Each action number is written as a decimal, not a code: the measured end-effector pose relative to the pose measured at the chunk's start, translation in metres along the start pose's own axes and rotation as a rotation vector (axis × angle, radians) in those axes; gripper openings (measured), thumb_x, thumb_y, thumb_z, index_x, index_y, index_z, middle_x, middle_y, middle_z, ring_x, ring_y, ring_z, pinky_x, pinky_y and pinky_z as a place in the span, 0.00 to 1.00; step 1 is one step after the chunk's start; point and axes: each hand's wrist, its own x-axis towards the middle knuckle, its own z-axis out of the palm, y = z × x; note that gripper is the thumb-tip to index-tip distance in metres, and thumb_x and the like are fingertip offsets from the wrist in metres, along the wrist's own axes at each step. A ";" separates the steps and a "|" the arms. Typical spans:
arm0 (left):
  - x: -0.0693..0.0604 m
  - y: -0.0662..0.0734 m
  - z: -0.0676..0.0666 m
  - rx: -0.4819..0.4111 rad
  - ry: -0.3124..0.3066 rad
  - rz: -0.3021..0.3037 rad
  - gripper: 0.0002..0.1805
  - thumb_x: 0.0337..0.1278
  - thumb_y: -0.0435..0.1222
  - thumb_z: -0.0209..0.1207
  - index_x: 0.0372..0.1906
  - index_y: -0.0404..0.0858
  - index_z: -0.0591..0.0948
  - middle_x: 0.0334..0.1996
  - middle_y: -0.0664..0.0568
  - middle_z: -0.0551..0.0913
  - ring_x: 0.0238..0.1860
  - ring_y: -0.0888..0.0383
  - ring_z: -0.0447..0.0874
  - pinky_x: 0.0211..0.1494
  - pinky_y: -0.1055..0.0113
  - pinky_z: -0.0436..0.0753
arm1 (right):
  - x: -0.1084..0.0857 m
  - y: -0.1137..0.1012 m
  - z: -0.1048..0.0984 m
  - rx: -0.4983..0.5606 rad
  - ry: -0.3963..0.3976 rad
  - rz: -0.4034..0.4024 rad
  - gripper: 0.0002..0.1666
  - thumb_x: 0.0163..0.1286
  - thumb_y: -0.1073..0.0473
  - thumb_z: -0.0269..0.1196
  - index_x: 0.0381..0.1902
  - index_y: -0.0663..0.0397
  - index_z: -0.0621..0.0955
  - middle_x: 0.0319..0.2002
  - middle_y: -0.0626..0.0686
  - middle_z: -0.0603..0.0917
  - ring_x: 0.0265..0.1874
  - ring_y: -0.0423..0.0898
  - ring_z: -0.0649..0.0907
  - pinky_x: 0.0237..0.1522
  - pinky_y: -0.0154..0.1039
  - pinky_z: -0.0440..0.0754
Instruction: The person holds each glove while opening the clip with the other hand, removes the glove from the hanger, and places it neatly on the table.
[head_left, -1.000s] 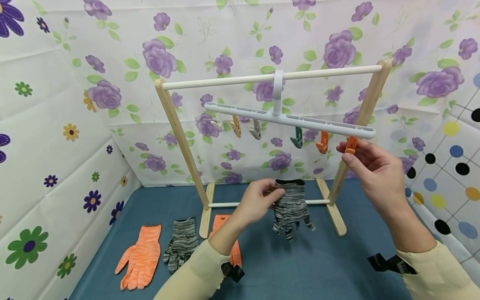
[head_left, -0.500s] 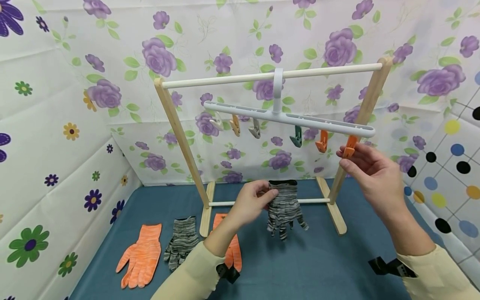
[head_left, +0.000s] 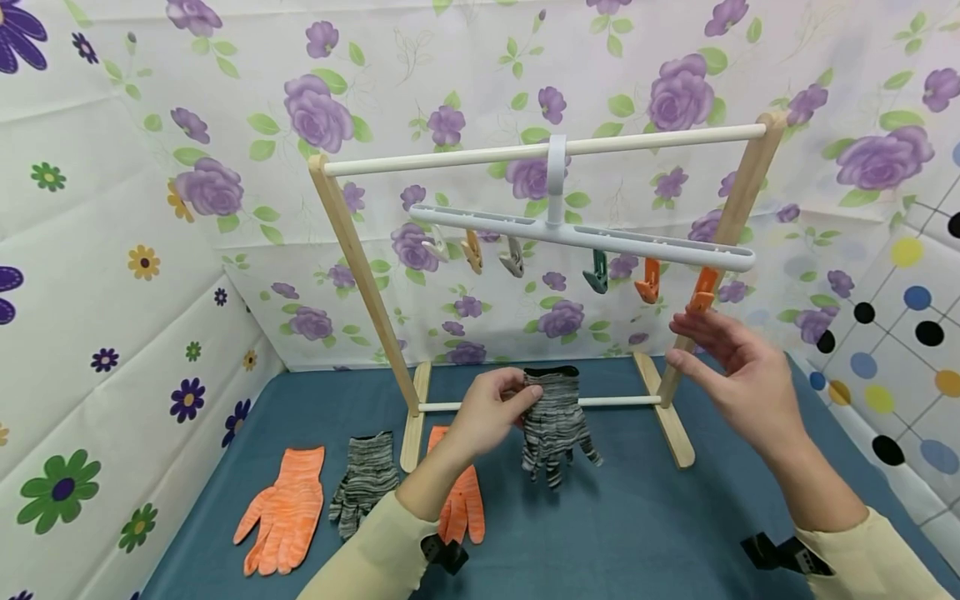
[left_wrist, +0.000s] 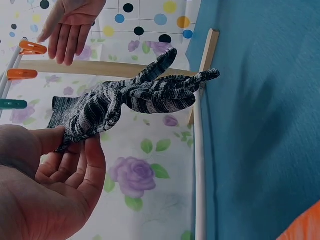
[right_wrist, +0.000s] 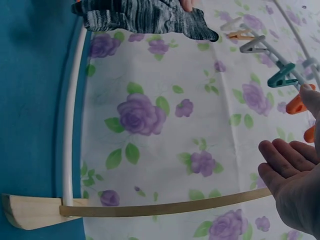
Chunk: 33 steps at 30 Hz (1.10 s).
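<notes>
My left hand (head_left: 491, 408) pinches the cuff edge of a grey-and-black striped knit glove (head_left: 557, 421) between thumb and fingers. The glove hangs fingers-down below the hanger, apart from the clips. My right hand (head_left: 738, 375) is just below the rightmost orange clip (head_left: 703, 287), fingers extended, holding nothing; the left wrist view shows this hand (left_wrist: 75, 30) apart from the clips. The pale grey hanger (head_left: 585, 235) hangs tilted, its right end lower. Along it hang another orange clip (head_left: 648, 281), a green clip (head_left: 597, 272), a grey clip (head_left: 513, 257), a tan clip (head_left: 472, 252) and a white clip (head_left: 436, 244).
A wooden rack with a white top rail (head_left: 450, 159) carries the hanger; its lower bar (head_left: 622, 402) runs behind the held glove. On the blue cloth (head_left: 600, 533) at left lie an orange glove (head_left: 285, 512), a striped glove (head_left: 365, 479) and another orange glove (head_left: 463, 504), partly hidden by my left arm.
My right hand has let go of the rightmost orange clip and dropped slightly below it. My left hand has moved left and a little down with the striped glove.
</notes>
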 end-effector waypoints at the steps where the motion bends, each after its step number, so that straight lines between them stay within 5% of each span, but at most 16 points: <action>1: -0.001 -0.001 0.000 0.001 0.002 -0.004 0.10 0.80 0.40 0.60 0.40 0.39 0.83 0.31 0.51 0.84 0.29 0.54 0.87 0.38 0.58 0.88 | -0.001 0.001 0.000 -0.013 -0.002 0.002 0.36 0.70 0.68 0.74 0.74 0.52 0.78 0.63 0.58 0.84 0.59 0.35 0.84 0.59 0.22 0.75; 14: -0.009 -0.020 -0.003 -0.030 -0.001 -0.093 0.10 0.78 0.39 0.62 0.43 0.35 0.85 0.32 0.47 0.84 0.28 0.50 0.85 0.34 0.58 0.86 | -0.020 0.014 0.003 -0.098 -0.019 0.015 0.39 0.69 0.64 0.76 0.76 0.51 0.76 0.64 0.58 0.84 0.61 0.29 0.80 0.61 0.19 0.71; 26: -0.013 -0.043 -0.001 -0.122 -0.027 -0.231 0.11 0.79 0.36 0.62 0.39 0.32 0.80 0.28 0.50 0.75 0.25 0.56 0.77 0.39 0.45 0.88 | -0.029 0.019 0.004 -0.216 -0.021 0.042 0.41 0.68 0.54 0.78 0.76 0.49 0.76 0.64 0.53 0.85 0.62 0.24 0.77 0.58 0.15 0.68; 33: -0.012 -0.059 0.001 -0.014 -0.017 -0.242 0.11 0.79 0.36 0.61 0.37 0.34 0.78 0.32 0.48 0.80 0.23 0.54 0.81 0.37 0.41 0.87 | -0.037 0.026 0.004 -0.285 -0.034 -0.016 0.42 0.64 0.55 0.80 0.74 0.50 0.78 0.63 0.54 0.85 0.63 0.52 0.83 0.64 0.20 0.69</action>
